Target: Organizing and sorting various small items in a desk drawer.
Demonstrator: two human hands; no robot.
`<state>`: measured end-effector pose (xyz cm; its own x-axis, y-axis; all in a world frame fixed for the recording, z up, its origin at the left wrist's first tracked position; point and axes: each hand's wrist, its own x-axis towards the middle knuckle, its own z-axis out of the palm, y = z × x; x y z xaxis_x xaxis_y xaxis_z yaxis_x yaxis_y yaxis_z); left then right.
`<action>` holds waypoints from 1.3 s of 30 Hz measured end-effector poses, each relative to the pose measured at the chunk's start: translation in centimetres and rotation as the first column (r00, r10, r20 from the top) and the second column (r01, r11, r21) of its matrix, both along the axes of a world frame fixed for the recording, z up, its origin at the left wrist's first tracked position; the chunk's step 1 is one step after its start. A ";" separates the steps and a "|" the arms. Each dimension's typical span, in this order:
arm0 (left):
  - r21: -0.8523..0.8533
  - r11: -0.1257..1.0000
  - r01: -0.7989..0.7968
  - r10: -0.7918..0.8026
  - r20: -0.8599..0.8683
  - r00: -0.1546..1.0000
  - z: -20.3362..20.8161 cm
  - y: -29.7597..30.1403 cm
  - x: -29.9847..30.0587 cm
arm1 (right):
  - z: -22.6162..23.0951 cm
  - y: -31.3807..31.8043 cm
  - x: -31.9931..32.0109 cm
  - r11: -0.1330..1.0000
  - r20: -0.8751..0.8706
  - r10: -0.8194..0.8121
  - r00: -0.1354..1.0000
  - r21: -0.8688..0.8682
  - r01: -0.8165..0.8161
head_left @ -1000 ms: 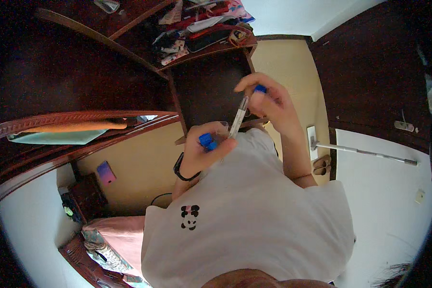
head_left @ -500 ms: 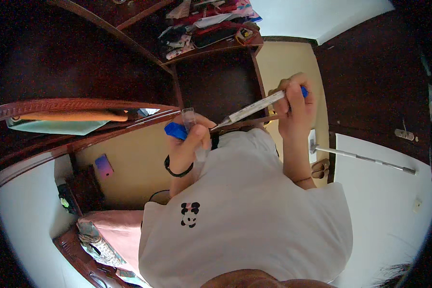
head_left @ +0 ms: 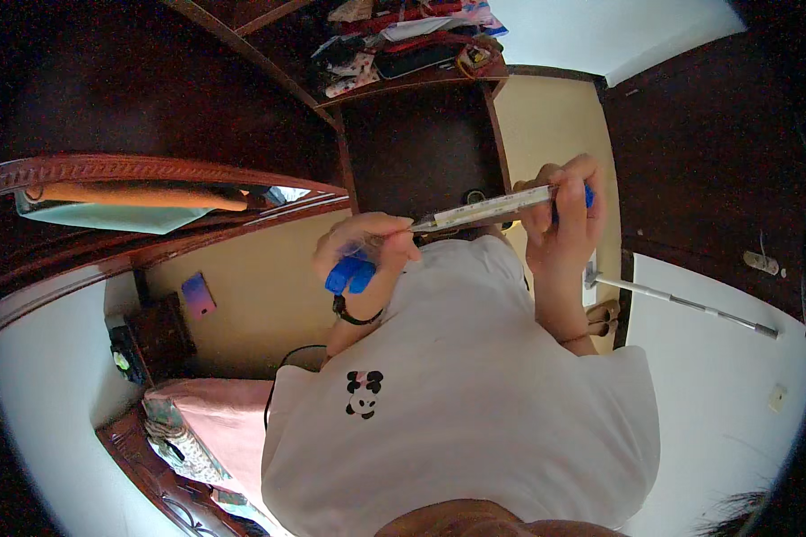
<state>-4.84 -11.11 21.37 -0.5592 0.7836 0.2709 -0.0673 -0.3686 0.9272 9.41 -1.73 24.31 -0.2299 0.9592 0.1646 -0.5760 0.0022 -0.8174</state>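
In my right hand [head_left: 569, 206], the thumb and fingers close on a slim stick [head_left: 488, 209] that looks like a glass thermometer, clear with a white printed strip. Its blue end [head_left: 589, 198] shows behind the fingers, and it slopes down toward the left to a narrow tip. My left hand [head_left: 367, 246] pinches at or right beside this tip with finger and thumb. Also held in the left palm is a clear plastic case [head_left: 364, 247] with a blue end piece [head_left: 351, 276]; the fingers partly hide it. A dark band [head_left: 353, 313] circles the left wrist.
Ahead stands a dark wooden cabinet [head_left: 421, 143] with bags and other items [head_left: 412, 45] on a shelf. A phone-like purple-pink object [head_left: 198, 294] lies on the floor at left. A bed with pink cover [head_left: 228, 412] is lower left; a pole [head_left: 681, 300] leans at right.
My left hand has turned, so the clear case now lies lower in the palm and its blue end points toward me. The stick is more level; the right hand has shifted slightly right and nearer.
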 end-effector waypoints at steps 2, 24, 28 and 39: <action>0.068 0.997 0.030 -0.030 -0.002 1.000 0.0 0.0 0.0 | 0.0 -0.2 -0.2 1.000 -0.009 0.009 1.000 -0.012 -0.009; 0.358 0.931 0.073 -0.034 -0.114 0.993 -0.7 0.9 -0.8 | 0.8 -0.4 -0.2 0.985 -0.050 0.059 0.997 0.167 -0.050; 0.335 0.942 -0.005 0.103 -0.274 0.956 -0.2 1.0 -1.1 | 0.9 -0.3 0.1 0.990 -0.026 0.057 0.998 0.133 -0.053; 0.406 0.912 0.048 0.084 -0.302 0.949 0.2 1.3 -1.6 | 0.8 -0.7 -0.3 0.993 -0.061 0.053 0.997 0.109 -0.047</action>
<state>-6.45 -9.78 21.55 -0.4092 0.5593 0.7209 0.2058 -0.7132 0.6701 9.14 -2.39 25.15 -0.2630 0.9227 0.2820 -0.6281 0.0581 -0.7759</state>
